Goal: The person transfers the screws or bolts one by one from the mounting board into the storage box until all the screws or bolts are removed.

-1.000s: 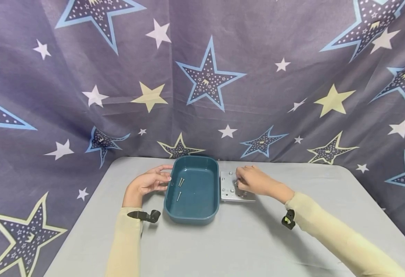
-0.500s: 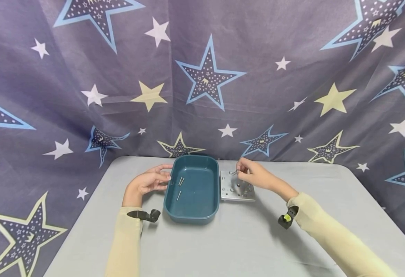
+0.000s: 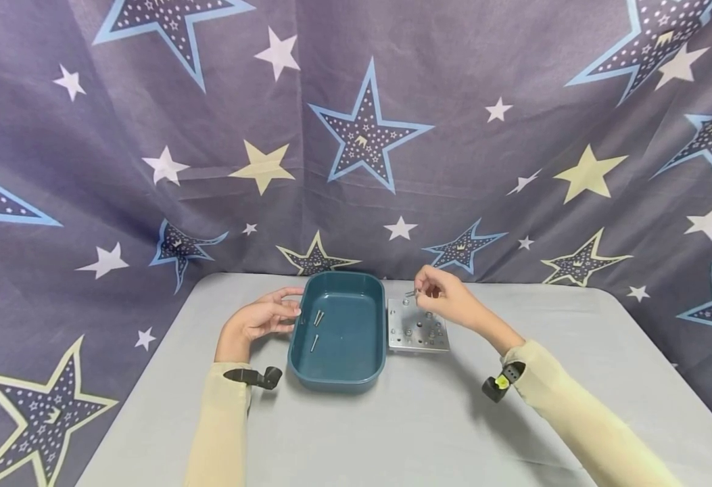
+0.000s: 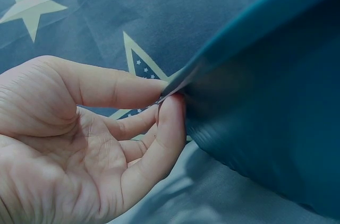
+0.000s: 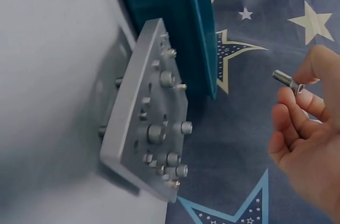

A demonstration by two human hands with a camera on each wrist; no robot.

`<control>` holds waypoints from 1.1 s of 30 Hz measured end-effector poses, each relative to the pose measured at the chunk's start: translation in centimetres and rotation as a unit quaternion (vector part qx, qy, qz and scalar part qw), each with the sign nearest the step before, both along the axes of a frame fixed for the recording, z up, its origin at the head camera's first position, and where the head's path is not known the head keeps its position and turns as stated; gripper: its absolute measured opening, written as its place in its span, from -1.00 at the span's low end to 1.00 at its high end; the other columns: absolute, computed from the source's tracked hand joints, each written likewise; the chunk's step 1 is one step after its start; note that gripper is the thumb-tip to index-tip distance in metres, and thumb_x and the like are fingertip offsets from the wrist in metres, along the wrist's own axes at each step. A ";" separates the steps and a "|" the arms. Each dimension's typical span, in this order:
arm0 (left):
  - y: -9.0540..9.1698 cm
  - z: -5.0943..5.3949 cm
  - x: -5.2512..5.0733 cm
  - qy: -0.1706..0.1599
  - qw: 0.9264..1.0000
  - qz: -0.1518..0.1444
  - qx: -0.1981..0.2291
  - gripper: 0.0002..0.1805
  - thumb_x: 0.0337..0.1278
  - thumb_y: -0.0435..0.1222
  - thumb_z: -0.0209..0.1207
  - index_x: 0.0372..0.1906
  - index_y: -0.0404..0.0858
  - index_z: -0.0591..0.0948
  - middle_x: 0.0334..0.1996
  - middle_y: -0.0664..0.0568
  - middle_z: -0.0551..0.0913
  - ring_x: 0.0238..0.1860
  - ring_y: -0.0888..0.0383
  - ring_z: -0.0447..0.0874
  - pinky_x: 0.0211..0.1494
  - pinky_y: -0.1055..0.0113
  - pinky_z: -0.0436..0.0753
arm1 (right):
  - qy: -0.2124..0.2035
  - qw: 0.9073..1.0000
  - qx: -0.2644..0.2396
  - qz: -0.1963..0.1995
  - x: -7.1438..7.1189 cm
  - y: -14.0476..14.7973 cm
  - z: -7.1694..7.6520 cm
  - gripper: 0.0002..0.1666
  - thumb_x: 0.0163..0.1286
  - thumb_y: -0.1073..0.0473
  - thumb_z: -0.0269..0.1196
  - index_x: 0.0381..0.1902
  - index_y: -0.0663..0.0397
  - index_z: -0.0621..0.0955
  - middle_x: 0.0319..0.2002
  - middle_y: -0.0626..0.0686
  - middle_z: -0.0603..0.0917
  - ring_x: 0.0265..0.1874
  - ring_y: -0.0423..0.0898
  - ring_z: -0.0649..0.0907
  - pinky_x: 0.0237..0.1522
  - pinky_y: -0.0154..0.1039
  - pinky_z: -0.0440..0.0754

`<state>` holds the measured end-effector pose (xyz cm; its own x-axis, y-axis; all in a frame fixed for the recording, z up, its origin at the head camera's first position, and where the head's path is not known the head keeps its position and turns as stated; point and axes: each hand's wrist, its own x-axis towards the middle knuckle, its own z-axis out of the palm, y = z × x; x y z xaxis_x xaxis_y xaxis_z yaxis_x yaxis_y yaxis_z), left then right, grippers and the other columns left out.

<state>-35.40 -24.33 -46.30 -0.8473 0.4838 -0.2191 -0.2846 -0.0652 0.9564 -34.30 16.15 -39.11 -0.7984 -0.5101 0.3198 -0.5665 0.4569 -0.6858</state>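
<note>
My left hand (image 3: 261,319) pinches the left rim of the teal tray (image 3: 341,385); the left wrist view shows thumb and a finger (image 4: 171,123) on the tray's edge. Several screws lie inside the tray, among them a long one (image 3: 314,343). My right hand (image 3: 447,296) pinches a screw (image 5: 284,78) by its head end, above the far part of the metal plate (image 3: 418,343). In the right wrist view that screw is clear of the plate (image 5: 133,96), which carries several bolts such as a large one (image 5: 155,134).
The plate stands right beside the tray's right wall on a grey table (image 3: 356,439). A curtain with stars (image 3: 356,223) hangs along the table's far edge. Both wrists wear black straps.
My right hand has risen from the middle of the plate toward its far edge, with a screw now visible in the fingers. The left hand and tray stay where they were.
</note>
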 end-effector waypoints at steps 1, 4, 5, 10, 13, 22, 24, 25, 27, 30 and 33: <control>0.0 0.0 0.0 0.000 1.000 0.000 0.000 -0.30 0.38 -0.55 -0.01 0.54 -0.38 0.04 -0.18 0.10 0.64 -0.33 0.31 0.67 -0.21 0.41 0.73 | -0.001 1.000 -0.004 -0.002 0.0 -0.1 0.1 -0.79 0.17 0.40 0.21 -0.25 0.05 0.53 -0.39 0.01 0.58 -0.41 -0.12 0.50 -0.38 -0.37 0.45; 0.0 0.0 0.0 -0.002 1.000 -0.001 -0.001 -0.30 0.38 -0.55 -0.02 0.54 -0.38 0.03 -0.18 0.10 0.65 -0.33 0.31 0.66 -0.21 0.42 0.73 | 0.001 1.000 -0.013 -0.003 0.1 -0.2 0.3 -0.79 0.17 0.44 0.22 -0.24 0.12 0.55 -0.39 0.06 0.60 -0.40 -0.12 0.52 -0.38 -0.37 0.47; 0.0 0.0 0.0 -0.002 1.000 -0.002 -0.001 -0.30 0.38 -0.55 -0.02 0.54 -0.38 0.03 -0.17 0.10 0.65 -0.33 0.31 0.66 -0.21 0.42 0.73 | 0.001 1.000 -0.015 -0.004 0.1 -0.3 0.3 -0.78 0.17 0.45 0.22 -0.23 0.15 0.56 -0.38 0.08 0.61 -0.40 -0.12 0.53 -0.38 -0.37 0.47; 0.0 0.0 0.1 -0.002 1.000 -0.004 -0.001 -0.29 0.39 -0.55 -0.02 0.55 -0.39 0.01 -0.17 0.10 0.64 -0.33 0.32 0.66 -0.21 0.42 0.73 | 0.021 1.000 -0.019 -0.006 0.4 -1.1 0.8 -0.78 0.15 0.50 0.25 -0.23 0.24 0.56 -0.36 0.12 0.62 -0.36 -0.04 0.54 -0.34 -0.29 0.48; 0.0 0.0 0.0 -0.002 1.000 0.000 -0.003 -0.29 0.39 -0.55 -0.02 0.55 -0.39 0.02 -0.18 0.11 0.63 -0.34 0.32 0.65 -0.22 0.43 0.72 | 0.036 0.999 -0.018 -0.007 0.5 -1.6 1.3 -0.79 0.16 0.48 0.26 -0.26 0.18 0.55 -0.35 0.10 0.62 -0.33 -0.01 0.54 -0.28 -0.26 0.48; 0.0 -0.1 -0.1 -0.002 1.000 0.001 -0.007 -0.29 0.38 -0.55 -0.01 0.55 -0.38 0.03 -0.16 0.10 0.63 -0.33 0.32 0.65 -0.22 0.42 0.73 | 0.066 0.998 -0.015 -0.004 0.5 -3.3 2.3 -0.84 0.21 0.36 0.28 -0.29 0.02 0.57 -0.39 0.01 0.61 -0.31 -0.06 0.57 -0.18 -0.17 0.58; 0.0 -0.1 -0.1 -0.003 1.000 0.001 -0.006 -0.29 0.38 -0.55 -0.01 0.55 -0.38 0.03 -0.15 0.10 0.63 -0.33 0.32 0.66 -0.21 0.42 0.73 | 0.074 0.997 -0.013 -0.008 0.5 -3.7 2.5 -0.83 0.19 0.35 0.28 -0.30 -0.01 0.56 -0.40 -0.01 0.60 -0.32 -0.05 0.58 -0.18 -0.14 0.60; 0.0 -0.1 -0.1 -0.003 1.000 0.002 -0.006 -0.28 0.38 -0.55 -0.01 0.55 -0.37 0.03 -0.15 0.10 0.64 -0.33 0.32 0.66 -0.22 0.42 0.73 | 0.080 0.997 -0.011 -0.010 0.4 -3.9 2.6 -0.83 0.18 0.34 0.28 -0.31 -0.02 0.56 -0.41 -0.02 0.59 -0.33 -0.04 0.57 -0.18 -0.12 0.61; 0.0 -0.1 -0.1 -0.003 1.000 0.003 -0.005 -0.28 0.37 -0.54 0.00 0.55 -0.37 0.03 -0.14 0.09 0.64 -0.32 0.32 0.66 -0.21 0.42 0.73 | 0.094 0.996 -0.005 -0.011 0.3 -4.4 2.8 -0.82 0.17 0.34 0.28 -0.31 -0.04 0.57 -0.41 -0.02 0.59 -0.33 -0.05 0.57 -0.19 -0.13 0.63; 0.0 0.0 -0.1 -0.004 1.000 0.004 -0.007 -0.27 0.37 -0.54 0.02 0.55 -0.37 0.03 -0.13 0.09 0.64 -0.31 0.32 0.66 -0.20 0.41 0.73 | 0.114 0.993 0.003 -0.007 0.3 -5.1 3.2 -0.83 0.16 0.33 0.28 -0.31 -0.02 0.58 -0.40 -0.01 0.59 -0.34 -0.07 0.57 -0.21 -0.14 0.64; 0.0 -0.1 -0.2 -0.002 1.000 0.003 -0.011 -0.26 0.37 -0.53 0.02 0.56 -0.37 0.03 -0.13 0.10 0.64 -0.31 0.32 0.65 -0.19 0.41 0.72 | 0.129 0.992 0.012 0.001 0.2 -5.9 3.5 -0.86 0.18 0.32 0.27 -0.28 0.04 0.60 -0.38 0.01 0.60 -0.33 -0.11 0.57 -0.21 -0.21 0.64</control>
<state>-35.55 -24.33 -46.40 -0.8493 0.4740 -0.2326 -0.2875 -0.0457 0.9567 -34.14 10.22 -35.60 -0.6908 -0.5206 0.5017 -0.7225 0.4702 -0.5069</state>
